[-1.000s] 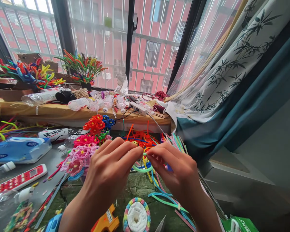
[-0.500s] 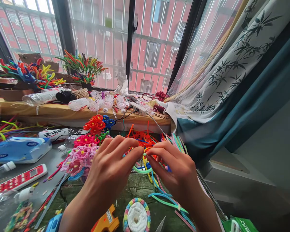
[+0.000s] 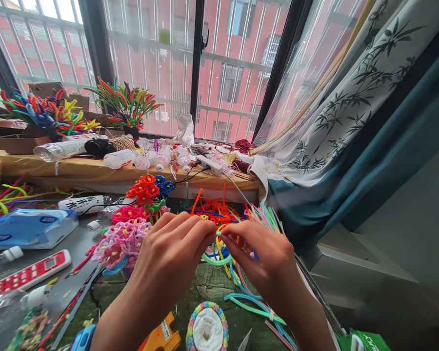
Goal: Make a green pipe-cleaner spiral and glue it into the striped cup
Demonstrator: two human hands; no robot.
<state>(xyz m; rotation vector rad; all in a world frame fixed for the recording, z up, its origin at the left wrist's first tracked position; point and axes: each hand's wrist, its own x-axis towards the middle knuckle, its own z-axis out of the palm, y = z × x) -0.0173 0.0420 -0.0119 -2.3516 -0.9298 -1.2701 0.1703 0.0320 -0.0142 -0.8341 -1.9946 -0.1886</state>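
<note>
A light green pipe cleaner (image 3: 218, 261) hangs in a loop between my two hands, with a small twisted spot at its top. My left hand (image 3: 173, 248) pinches it from the left, fingertips together. From the right, my right hand (image 3: 261, 251) pinches the same twist between thumb and forefinger. The fingertips of both hands almost meet there. Beneath my hands, on the dark green table, stands a round pot (image 3: 207, 327) with a fuzzy pastel rim and white filling. Loose blue and green pipe cleaners (image 3: 254, 304) lie below my right hand.
Pink and red pipe-cleaner flowers (image 3: 122, 236) stand left of my hands. An orange tool (image 3: 163, 336) and a scissor blade (image 3: 245, 340) lie near the front. Further left are a tissue pack (image 3: 31, 226) and a red-white remote (image 3: 29, 273). Bottles (image 3: 120, 157) line the windowsill.
My left hand has shifted slightly down and right, its fingers curling closer together. The right hand's fingers have drawn in a little around the twist of the green loop.
</note>
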